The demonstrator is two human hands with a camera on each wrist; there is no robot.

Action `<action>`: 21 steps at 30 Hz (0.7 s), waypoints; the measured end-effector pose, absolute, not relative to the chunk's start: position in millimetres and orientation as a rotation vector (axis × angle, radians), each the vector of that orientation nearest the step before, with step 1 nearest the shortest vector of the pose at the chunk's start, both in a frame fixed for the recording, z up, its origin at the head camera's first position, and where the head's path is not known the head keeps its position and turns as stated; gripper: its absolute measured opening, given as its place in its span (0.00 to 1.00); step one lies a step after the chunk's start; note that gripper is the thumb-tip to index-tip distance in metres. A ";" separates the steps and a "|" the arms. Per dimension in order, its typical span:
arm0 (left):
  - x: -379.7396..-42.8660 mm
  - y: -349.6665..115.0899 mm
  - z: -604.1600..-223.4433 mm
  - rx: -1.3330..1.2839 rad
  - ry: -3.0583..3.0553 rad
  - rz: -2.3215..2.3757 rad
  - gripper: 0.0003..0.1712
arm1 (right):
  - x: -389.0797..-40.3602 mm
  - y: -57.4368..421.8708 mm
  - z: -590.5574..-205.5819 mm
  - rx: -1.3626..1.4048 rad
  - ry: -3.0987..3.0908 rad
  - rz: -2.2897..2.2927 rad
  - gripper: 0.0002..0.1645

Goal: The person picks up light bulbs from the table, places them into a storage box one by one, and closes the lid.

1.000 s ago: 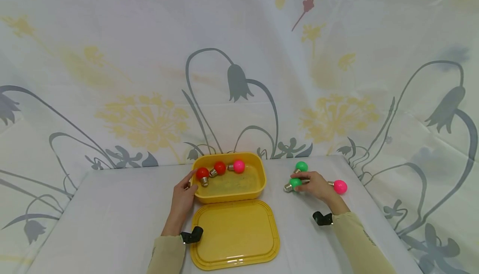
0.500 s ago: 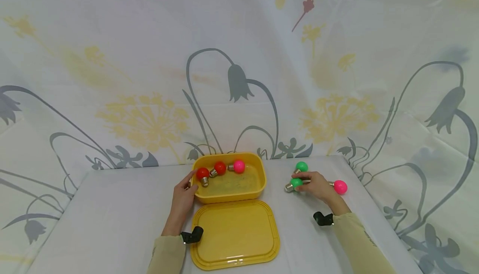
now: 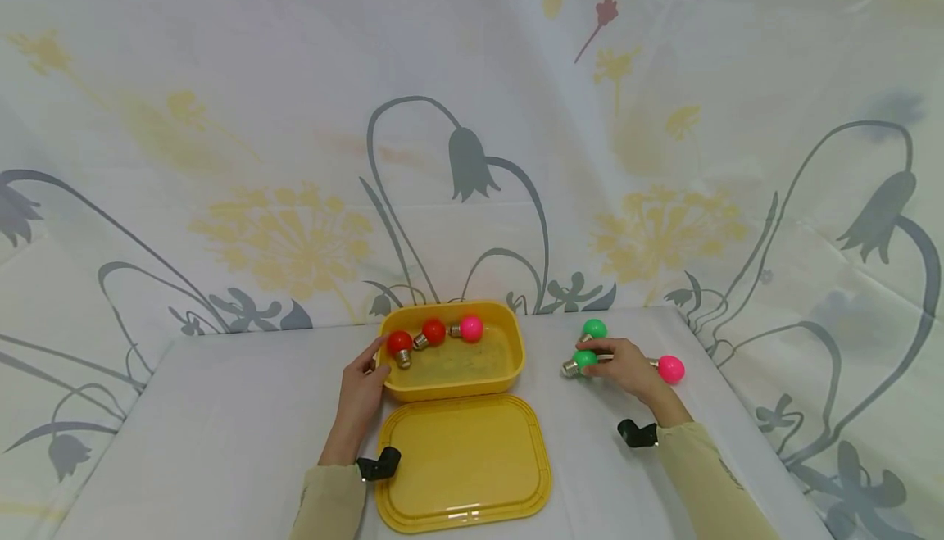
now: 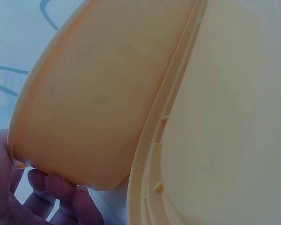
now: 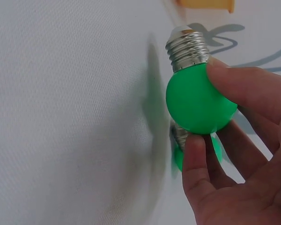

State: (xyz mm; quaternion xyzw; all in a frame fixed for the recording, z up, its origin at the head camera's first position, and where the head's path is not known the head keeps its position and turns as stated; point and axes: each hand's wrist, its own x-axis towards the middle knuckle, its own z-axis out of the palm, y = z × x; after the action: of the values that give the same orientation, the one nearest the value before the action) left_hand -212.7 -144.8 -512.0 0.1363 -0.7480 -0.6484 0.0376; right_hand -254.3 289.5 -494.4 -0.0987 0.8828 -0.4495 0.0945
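Currently in hand: one green bulb (image 5: 199,101), pinched between thumb and fingers of the right hand (image 3: 623,368), screw base pointing left, to the right of the yellow container (image 3: 453,393) — whether it touches the white table (image 3: 243,417) is hard to tell. Left hand (image 3: 360,392): well apart from the other, gripping the container's left end. Inside the container: two red bulbs (image 3: 433,330), one pink bulb (image 3: 472,328). Just behind the held bulb: a second green bulb (image 3: 595,328). Beside the right wrist: another pink bulb (image 3: 671,369). Nearer the person — a flat yellow lid (image 3: 465,462).
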 end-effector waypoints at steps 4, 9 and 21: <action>-211.6 -144.9 -511.5 0.412 -2.296 -1.997 0.32 | -253.4 290.0 -493.9 -0.274 2.608 -1.354 0.27; -211.0 -144.8 -510.6 0.414 -2.292 -2.009 0.32 | -253.0 290.3 -492.3 -0.285 2.612 -1.379 0.26; -210.0 -144.0 -509.4 0.436 -2.299 -2.017 0.32 | -252.9 285.6 -482.6 -0.302 2.617 -1.425 0.24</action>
State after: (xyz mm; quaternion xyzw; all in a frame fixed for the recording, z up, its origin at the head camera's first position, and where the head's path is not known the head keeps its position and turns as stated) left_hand -210.0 -144.0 -509.4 0.1412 -0.7440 -0.6526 0.0262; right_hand -252.9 285.6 -482.6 -0.1006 0.8714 -0.4745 0.0734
